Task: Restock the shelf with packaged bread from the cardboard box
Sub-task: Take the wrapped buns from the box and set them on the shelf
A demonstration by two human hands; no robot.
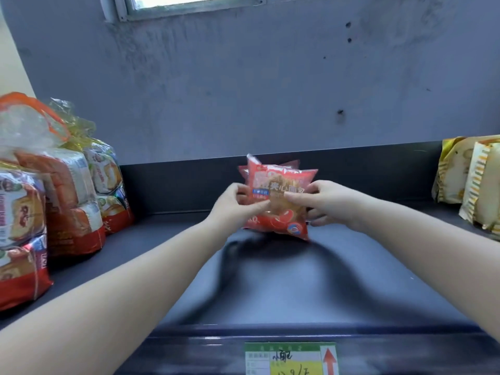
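Observation:
A red bread packet (281, 212) stands upright on the dark shelf (270, 280), near its back wall. Behind it shows the edge of another red packet (243, 170). My left hand (234, 205) grips the front packet's left side, thumb across its face. On the packet's right side is my right hand (327, 203), with the thumb on the front and the fingers behind. The cardboard box is out of view.
Stacked bags of sliced bread (48, 201) fill the shelf's left end. Yellow-and-white striped packets (470, 182) stand at the right end. A green and yellow price label (290, 358) sits on the shelf's front edge. A grey wall and a window rise behind.

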